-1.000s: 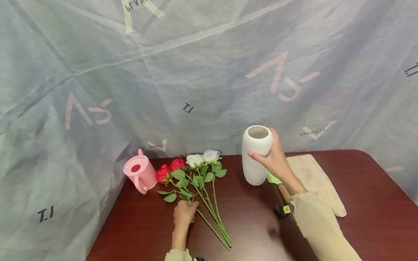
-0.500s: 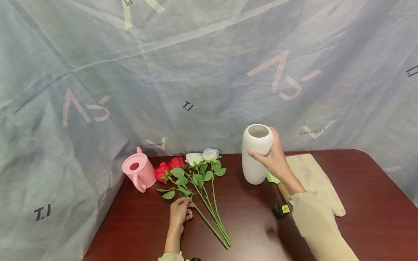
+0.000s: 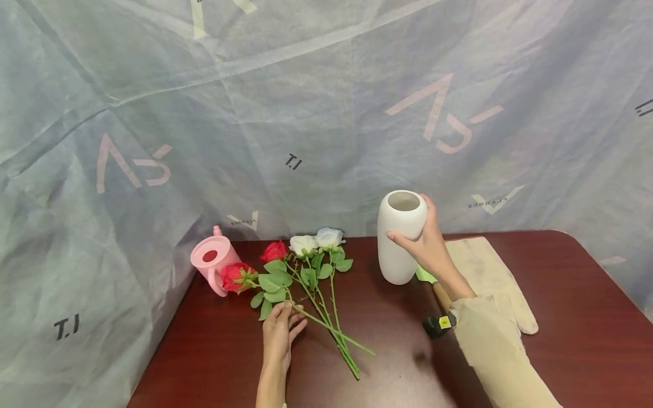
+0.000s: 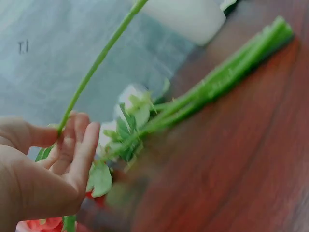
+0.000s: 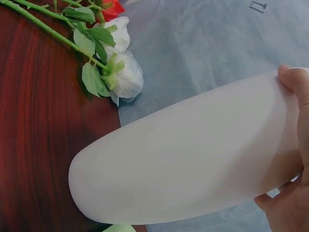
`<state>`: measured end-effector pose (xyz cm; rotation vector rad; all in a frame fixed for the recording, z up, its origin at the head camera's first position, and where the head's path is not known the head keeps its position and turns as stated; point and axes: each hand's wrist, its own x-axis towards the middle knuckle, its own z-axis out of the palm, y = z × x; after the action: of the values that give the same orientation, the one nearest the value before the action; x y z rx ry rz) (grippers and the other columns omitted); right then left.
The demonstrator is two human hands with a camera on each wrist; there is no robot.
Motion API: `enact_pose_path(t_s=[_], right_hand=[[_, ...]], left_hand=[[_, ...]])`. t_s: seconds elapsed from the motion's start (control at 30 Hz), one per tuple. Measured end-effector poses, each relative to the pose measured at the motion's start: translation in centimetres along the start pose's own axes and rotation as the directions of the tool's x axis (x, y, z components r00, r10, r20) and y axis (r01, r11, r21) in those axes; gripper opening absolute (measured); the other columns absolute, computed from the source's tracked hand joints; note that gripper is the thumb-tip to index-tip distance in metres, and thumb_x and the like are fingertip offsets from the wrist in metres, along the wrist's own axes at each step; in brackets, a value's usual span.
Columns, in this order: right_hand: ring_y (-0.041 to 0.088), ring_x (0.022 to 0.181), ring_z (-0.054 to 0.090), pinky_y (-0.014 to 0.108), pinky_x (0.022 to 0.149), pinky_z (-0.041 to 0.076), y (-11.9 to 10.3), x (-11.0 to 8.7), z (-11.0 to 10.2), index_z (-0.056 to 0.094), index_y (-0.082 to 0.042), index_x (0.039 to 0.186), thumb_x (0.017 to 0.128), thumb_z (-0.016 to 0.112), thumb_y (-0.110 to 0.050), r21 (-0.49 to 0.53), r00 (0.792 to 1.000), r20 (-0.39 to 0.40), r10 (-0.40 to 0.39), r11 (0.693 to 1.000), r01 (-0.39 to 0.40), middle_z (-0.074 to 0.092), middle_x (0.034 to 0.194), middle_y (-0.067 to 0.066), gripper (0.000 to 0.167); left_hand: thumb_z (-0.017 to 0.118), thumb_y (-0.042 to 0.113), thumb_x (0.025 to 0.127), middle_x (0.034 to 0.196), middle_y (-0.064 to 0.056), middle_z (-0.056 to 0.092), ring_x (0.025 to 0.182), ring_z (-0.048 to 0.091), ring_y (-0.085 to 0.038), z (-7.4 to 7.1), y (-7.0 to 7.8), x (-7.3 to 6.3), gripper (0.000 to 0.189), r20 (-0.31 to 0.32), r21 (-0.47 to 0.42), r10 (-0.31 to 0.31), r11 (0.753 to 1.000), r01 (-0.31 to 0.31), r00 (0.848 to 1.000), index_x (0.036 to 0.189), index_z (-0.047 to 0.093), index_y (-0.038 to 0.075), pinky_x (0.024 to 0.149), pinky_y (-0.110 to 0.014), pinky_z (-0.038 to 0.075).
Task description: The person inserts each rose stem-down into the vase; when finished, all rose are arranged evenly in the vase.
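My left hand (image 3: 278,334) pinches the green stem of a red rose (image 3: 236,277) between thumb and fingertips. In the left wrist view that stem (image 4: 99,60) slants up from the pinch, above the other stems. The rose's head overlaps the pink watering can in the head view. Another red rose (image 3: 274,250) and two white roses (image 3: 303,245) lie on the table with their stems together. On the right, my right hand (image 3: 431,246) grips a white vase (image 3: 398,243) around its upper side, thumb in front. The vase stands upright, its mouth facing up.
A pink watering can (image 3: 224,255) stands at the back left. Behind my right forearm lie a cream glove (image 3: 484,272) and a green tool with a wooden handle (image 3: 441,296). A grey printed sheet (image 3: 326,113) hangs along the table's back edge.
My left hand has taken hold of one red rose's stem and shifted it left, away from the other roses, its lower end swinging across their stems. The right hand stays on the vase.
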<state>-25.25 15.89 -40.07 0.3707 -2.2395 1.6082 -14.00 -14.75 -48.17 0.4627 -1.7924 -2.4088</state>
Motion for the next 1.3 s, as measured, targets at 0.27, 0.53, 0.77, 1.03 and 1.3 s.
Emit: enact_pose_path(t_s=[0.27, 0.53, 0.77, 1.03, 1.3], right_hand=[[0.030, 0.112, 0.045, 0.052, 0.085, 0.039, 0.2, -0.1, -0.4, 0.008, -0.018, 0.148, 0.075, 0.079, -0.023, -0.010, 1.000, -0.003, -0.006, 1.000, 0.006, 0.038, 0.133, 0.015, 0.103], [0.029, 0.109, 0.046, 0.049, 0.086, 0.039, -0.4, -0.1, -0.4, 0.010, -0.017, 0.147, 0.075, 0.079, -0.016, 0.018, 1.000, -0.003, 0.000, 1.000, 0.000, 0.040, 0.131, 0.017, 0.100], [0.034, 0.109, 0.045, 0.052, 0.085, 0.038, -2.9, -0.7, -0.6, 0.009, -0.004, 0.145, 0.076, 0.076, -0.006, 0.038, 1.000, 0.003, -0.002, 0.999, 0.002, 0.038, 0.130, 0.024, 0.096], [0.034, 0.108, 0.045, 0.051, 0.085, 0.038, -2.9, -0.6, -0.2, 0.011, -0.004, 0.145, 0.076, 0.075, -0.004, 0.054, 1.000, -0.010, -0.018, 0.998, 0.019, 0.038, 0.130, 0.025, 0.094], [0.036, 0.108, 0.045, 0.052, 0.084, 0.038, -2.8, -0.5, 0.0, 0.009, -0.008, 0.146, 0.076, 0.075, -0.006, 0.043, 1.000, -0.010, -0.003, 0.999, 0.004, 0.037, 0.131, 0.025, 0.096]], left_hand=[[0.048, 0.014, 0.098, 0.091, -0.011, 0.061, 0.075, 0.063, -0.017, 2.1, 2.3, -1.2, 0.016, -0.142, -0.290, 0.119, 0.944, -0.157, 0.983, 0.097, 0.055, 0.000, 0.075, -0.032, 0.053], [0.048, 0.009, 0.098, 0.085, -0.013, 0.062, 0.077, 0.066, -0.020, 5.1, 5.1, -1.6, 0.015, -0.197, -0.511, 0.248, 0.800, -0.315, 0.949, 0.093, 0.056, -0.003, 0.078, -0.033, 0.053], [0.047, 0.006, 0.097, 0.088, -0.014, 0.063, 0.082, 0.066, -0.023, 8.5, 6.8, -1.3, 0.016, -0.261, -0.554, 0.305, 0.730, -0.401, 0.916, 0.100, 0.053, -0.008, 0.083, -0.037, 0.050], [0.048, 0.013, 0.098, 0.102, -0.023, 0.058, 0.085, 0.065, -0.028, 12.0, 8.9, 0.1, 0.020, -0.352, -0.483, 0.321, 0.742, -0.464, 0.879, 0.106, 0.051, -0.005, 0.079, -0.038, 0.052], [0.051, 0.016, 0.097, 0.104, -0.027, 0.061, 0.081, 0.065, -0.033, 14.6, 9.5, 1.8, 0.019, -0.351, -0.416, 0.390, 0.749, -0.515, 0.851, 0.101, 0.052, -0.003, 0.067, -0.037, 0.055]])
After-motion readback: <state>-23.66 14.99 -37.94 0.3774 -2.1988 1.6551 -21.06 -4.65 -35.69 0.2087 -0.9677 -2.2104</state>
